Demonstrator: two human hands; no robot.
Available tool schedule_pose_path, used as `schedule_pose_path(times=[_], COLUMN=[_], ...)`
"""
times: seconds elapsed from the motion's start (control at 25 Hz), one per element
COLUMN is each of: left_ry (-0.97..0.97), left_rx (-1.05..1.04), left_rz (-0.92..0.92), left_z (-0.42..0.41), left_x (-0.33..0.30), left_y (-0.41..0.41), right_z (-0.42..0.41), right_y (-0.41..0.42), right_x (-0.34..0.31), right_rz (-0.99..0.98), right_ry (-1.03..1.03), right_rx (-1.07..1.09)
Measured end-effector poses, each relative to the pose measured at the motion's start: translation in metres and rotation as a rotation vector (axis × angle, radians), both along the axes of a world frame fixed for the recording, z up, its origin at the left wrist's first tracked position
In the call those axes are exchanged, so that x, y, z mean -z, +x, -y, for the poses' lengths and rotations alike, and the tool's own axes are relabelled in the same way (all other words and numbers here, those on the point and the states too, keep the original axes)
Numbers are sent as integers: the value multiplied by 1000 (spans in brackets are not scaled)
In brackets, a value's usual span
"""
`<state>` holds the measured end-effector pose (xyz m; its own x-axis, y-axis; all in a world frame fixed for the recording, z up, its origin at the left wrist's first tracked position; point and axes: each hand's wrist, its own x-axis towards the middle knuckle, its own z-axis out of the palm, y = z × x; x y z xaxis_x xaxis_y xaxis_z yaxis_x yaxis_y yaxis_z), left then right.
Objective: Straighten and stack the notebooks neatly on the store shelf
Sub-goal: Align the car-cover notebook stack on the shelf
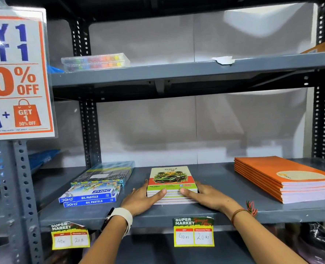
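Head: glossy notebooks [171, 180], metal shelf [234, 189]

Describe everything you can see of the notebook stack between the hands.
The notebook stack lies flat on the grey shelf: several thin books. Top cover shows a green car under palms, a red band, a lime strip. The left hand and right hand press its sides, thumbs on its front edge.

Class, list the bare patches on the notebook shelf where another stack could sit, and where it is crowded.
Bare: the shelf between the car-cover notebook stack and the orange notebook stack, and the strip behind the car-cover stack. Crowded: the left hand fills the gap to the oil pastel boxes.
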<state>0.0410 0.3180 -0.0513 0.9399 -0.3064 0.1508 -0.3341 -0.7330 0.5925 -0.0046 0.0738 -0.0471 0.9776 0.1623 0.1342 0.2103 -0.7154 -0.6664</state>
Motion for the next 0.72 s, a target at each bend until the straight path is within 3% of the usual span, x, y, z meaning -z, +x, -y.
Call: schedule_pose_path(times=[0.72], left_ry=[34], left_rx=[77], left_rz=[62], left_z=[-1], left_x=[-6], left_y=[-10], right_z=[-1], right_y=[-3], right_x=[-1], right_rz=[14], right_ry=[-69], right_rx=[-29])
